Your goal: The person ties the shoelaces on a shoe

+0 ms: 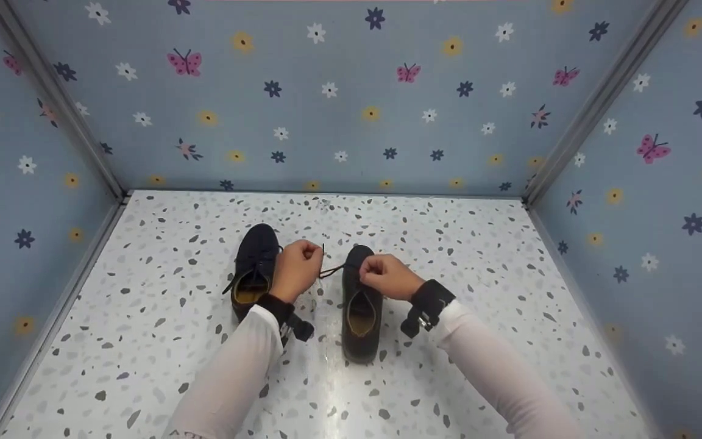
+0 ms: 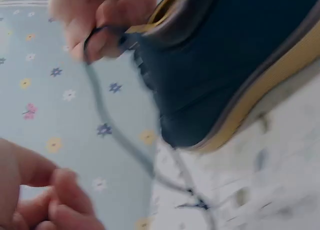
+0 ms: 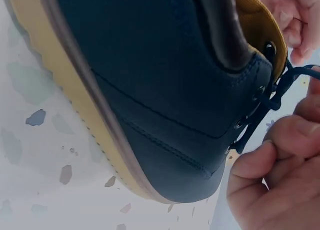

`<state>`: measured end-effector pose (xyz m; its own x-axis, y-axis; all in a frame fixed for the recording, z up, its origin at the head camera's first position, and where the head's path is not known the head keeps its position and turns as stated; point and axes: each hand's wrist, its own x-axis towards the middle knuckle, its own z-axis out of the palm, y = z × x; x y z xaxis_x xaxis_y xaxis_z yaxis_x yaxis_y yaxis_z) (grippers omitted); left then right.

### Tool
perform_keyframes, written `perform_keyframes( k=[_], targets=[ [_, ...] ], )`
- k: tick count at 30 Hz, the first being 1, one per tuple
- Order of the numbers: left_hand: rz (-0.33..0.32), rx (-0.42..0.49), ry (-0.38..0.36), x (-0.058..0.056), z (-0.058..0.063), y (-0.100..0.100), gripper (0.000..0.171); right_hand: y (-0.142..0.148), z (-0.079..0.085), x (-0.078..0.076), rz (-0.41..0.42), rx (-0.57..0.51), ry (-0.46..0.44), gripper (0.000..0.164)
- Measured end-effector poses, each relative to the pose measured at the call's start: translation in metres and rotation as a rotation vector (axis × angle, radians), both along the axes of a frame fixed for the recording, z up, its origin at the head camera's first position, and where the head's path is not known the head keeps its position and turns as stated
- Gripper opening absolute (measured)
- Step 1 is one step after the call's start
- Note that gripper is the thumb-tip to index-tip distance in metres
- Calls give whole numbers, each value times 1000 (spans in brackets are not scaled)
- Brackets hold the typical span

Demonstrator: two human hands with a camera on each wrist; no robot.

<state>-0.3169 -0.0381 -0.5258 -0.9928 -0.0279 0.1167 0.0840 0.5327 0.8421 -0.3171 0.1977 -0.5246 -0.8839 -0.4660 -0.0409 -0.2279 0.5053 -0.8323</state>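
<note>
Two dark lace-up shoes stand on the floor, toes pointing away from me. My right hand (image 1: 389, 276) is over the front of the right shoe (image 1: 361, 332); its curled fingers hold a dark shoelace (image 3: 287, 84) close to the eyelets. From those fingers the shoelace (image 2: 115, 127) hangs in a long, blurred loop beside the toe. My left hand (image 1: 298, 266) hovers between the shoes, beside the left shoe (image 1: 258, 250), its fingers curled and thumb against the index finger. No lace shows between its fingers (image 2: 72, 192) in the left wrist view.
The floor (image 1: 460, 353) is white with grey speckles. Blue flowered panels (image 1: 351, 122) enclose it at the back and both sides. Each wrist wears a black strap with a small camera mount (image 1: 430, 302).
</note>
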Motion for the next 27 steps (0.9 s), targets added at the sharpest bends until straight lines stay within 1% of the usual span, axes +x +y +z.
perform_keyframes(
  k=[3,6,8,11,13,15,18,20,22,25,27],
  targets=[
    [-80,-157,-31,-7,10,-2,20,2,-1,1,7,-5,-31,14],
    [-160,-339,-83,-15,18,-2,19,5,-1,1,22,16,-43,22],
    [-204,-451,-116,-20,21,1,18,6,-2,0,33,37,-41,27],
    [-272,-563,-160,-27,21,8,16,7,-3,0,49,58,-27,30],
    [-310,-589,-172,-31,17,13,23,8,-3,0,50,60,-19,30],
    [-332,-598,-183,-35,12,18,28,8,-3,0,50,57,-14,28],
    [-328,-605,-176,-40,2,23,29,9,-3,0,48,50,-11,26],
    [-313,-622,-155,-43,-4,24,24,9,-3,1,40,44,-8,24],
    [-317,-622,-143,-45,-11,25,16,10,-2,1,29,35,-7,22],
    [-341,-618,-130,-46,-18,26,7,13,-1,0,4,23,-10,20],
    [-357,-615,-127,-45,-21,27,8,14,0,0,-9,17,-15,19]
  ],
)
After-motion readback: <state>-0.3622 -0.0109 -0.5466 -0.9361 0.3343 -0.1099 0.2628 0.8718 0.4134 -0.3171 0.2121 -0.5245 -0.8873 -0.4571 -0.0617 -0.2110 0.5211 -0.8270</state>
